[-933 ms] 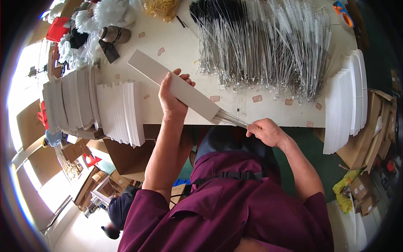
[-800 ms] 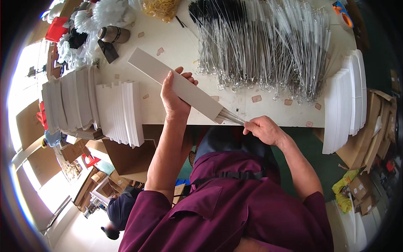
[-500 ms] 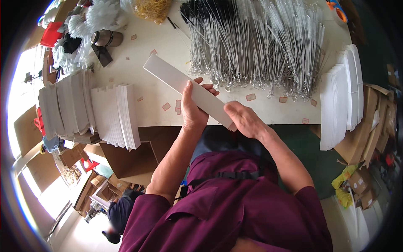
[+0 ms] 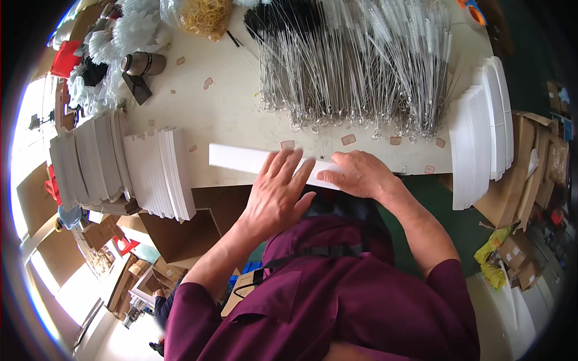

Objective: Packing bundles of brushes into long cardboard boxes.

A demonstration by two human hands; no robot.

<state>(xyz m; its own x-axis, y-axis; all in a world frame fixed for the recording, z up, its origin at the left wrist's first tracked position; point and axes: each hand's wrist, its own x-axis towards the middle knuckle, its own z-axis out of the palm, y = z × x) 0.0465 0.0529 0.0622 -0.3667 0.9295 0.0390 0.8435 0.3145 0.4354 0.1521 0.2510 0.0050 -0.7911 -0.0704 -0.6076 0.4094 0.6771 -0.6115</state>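
Observation:
A long, narrow white box (image 4: 236,159) lies nearly level along the front edge of the table (image 4: 217,117). My right hand (image 4: 364,174) grips its right end, thumb on the near side. Across its middle rests my left hand (image 4: 276,191), fingers stretched out and thumb apart, hiding part of the box. Beyond the hands lies a wide heap of thin wire-handled brushes (image 4: 352,72), their looped ends toward me, with black bristles on the left and pale ones on the right.
Stacked white boxes stand at the table's left (image 4: 158,171) and right (image 4: 471,150) ends. A metal flask (image 4: 147,64), a dark flat object (image 4: 137,89) and a bag of yellow rubber bands (image 4: 206,19) are at the far left. An open cardboard carton (image 4: 183,237) sits below.
The white box has swung from a steep slant to nearly level and come down to the table edge. My left hand has gone from holding it underneath to lying over it.

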